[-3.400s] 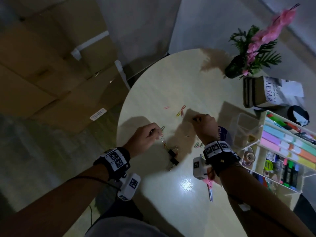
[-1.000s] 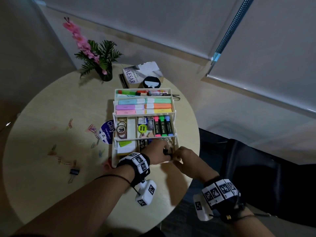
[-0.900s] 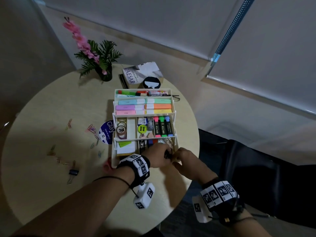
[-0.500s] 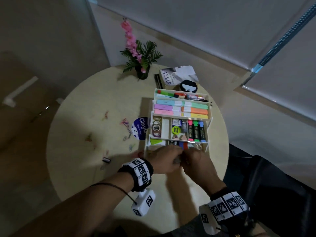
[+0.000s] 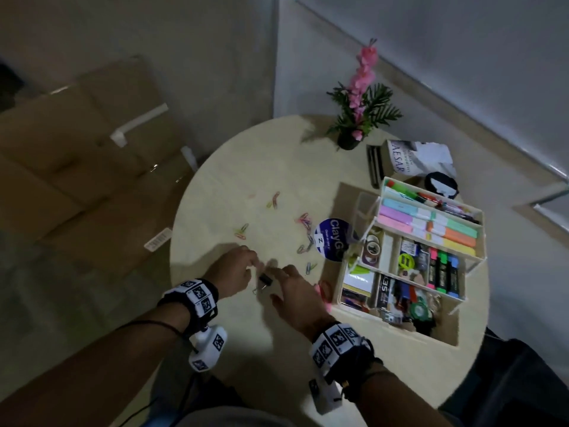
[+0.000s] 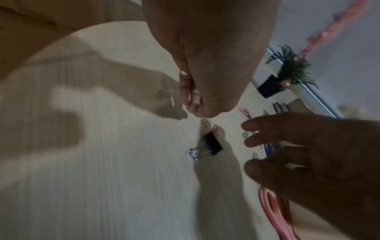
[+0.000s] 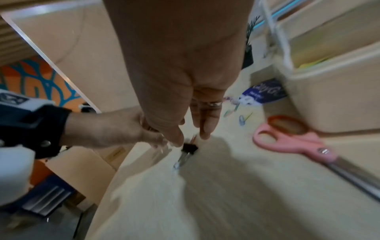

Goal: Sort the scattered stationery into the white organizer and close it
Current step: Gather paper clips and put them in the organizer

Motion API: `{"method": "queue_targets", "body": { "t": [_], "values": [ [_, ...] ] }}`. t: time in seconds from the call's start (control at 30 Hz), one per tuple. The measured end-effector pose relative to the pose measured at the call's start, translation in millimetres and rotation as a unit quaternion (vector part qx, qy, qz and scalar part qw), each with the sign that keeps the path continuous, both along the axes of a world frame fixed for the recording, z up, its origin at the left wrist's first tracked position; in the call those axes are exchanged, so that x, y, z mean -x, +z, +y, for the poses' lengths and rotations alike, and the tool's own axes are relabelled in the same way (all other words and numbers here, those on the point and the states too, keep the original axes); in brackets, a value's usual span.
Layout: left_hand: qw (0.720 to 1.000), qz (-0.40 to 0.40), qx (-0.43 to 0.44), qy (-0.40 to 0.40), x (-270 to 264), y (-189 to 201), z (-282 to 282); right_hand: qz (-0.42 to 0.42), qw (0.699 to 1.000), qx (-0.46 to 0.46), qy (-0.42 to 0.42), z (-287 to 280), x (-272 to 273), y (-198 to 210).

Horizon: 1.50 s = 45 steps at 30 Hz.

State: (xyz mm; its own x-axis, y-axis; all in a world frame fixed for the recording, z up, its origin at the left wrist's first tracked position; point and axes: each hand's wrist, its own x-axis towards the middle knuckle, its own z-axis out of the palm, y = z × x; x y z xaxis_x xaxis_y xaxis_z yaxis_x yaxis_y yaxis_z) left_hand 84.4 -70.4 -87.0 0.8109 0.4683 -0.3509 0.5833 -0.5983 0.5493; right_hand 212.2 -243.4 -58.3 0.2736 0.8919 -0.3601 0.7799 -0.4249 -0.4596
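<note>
Nearest, both hands hang low over the round pale wood-grain table (image 5: 234,186). The left hand (image 5: 232,274) has its fingers curled in toward the thumb; whether they pinch anything I cannot tell. The right hand (image 5: 295,292) is spread, fingers straight and pointing down, holding nothing, its fingertips (image 7: 204,135) just above a small black binder clip with silver wire handles (image 6: 211,145) that lies flat on the tabletop between the two hands. Just right of that hand lie pink-handled scissors (image 7: 298,141), close against the front wall of the white tiered plastic organizer (image 5: 357,272). It stands open, its trays stepped back and filled with markers, tape rolls and pastel highlighters. Beyond the hands, coloured paper clips (image 5: 304,221) are scattered across the table, some beside a round dark-blue sticker (image 5: 331,238). At the far edge stand a pink-flowered plant in a dark pot (image 5: 358,118) and a paperback book (image 5: 412,157). Off the table's left side are brown cardboard boxes (image 5: 77,167) on a grey floor, with pale walls behind.
</note>
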Motion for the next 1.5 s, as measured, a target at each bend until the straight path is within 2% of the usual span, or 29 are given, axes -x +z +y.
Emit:
{"method": "queue_targets", "body": {
  "t": [0.13, 0.27, 0.43, 0.6, 0.73, 0.83, 0.93, 1.1, 1.23, 1.33, 1.5],
  "values": [
    [0.999, -0.041, 0.02, 0.013, 6.9, -3.7, 8.5, -0.006, 1.0, 0.012, -0.009, 27.0, 25.9, -24.6],
    [0.998, -0.057, 0.033, -0.001, 5.0, -4.4, 16.5, -0.03, 0.999, 0.027, -0.024, 30.3, 31.2, -48.3],
    [0.997, -0.063, 0.032, -0.004, -2.1, -5.7, 28.5, 0.022, 0.998, 0.026, -0.059, 26.8, 22.8, -41.9],
    [0.997, -0.075, -0.018, 0.021, 3.7, -15.4, 43.7, 0.068, 0.994, -0.021, -0.084, 14.4, 13.3, -35.2],
    [0.993, -0.082, -0.083, 0.024, 13.0, -23.3, 57.9, 0.067, 0.995, -0.047, -0.053, 2.2, 16.0, -38.2],
    [0.999, 0.007, -0.051, -0.018, 11.8, -33.0, 64.7, 0.077, 0.987, -0.068, -0.12, -3.9, 17.7, -37.7],
    [0.987, 0.094, -0.069, -0.11, 6.7, -40.5, 52.3, 0.092, 0.968, -0.093, -0.215, -9.7, 15.4, -30.7],
    [0.967, 0.078, -0.119, -0.213, 1.1, -43.4, 14.6, 0.062, 0.941, -0.152, -0.295, -13.7, 0.6, -33.7],
    [0.94, 0.048, -0.134, -0.311, -1.2, -38.5, -7.6, 0.088, 0.927, -0.166, -0.326, -20.1, -12.1, -33.0],
    [0.951, 0.031, -0.146, -0.272, -23.1, -28.8, 19.0, 0.107, 0.92, -0.164, -0.341, -28.9, -17.0, -25.2],
    [0.979, 0.095, -0.112, -0.138, -89.1, -32.3, 109.9, 0.122, 0.905, -0.162, -0.375, -37.3, -17.3, -10.7]
  ]
}}
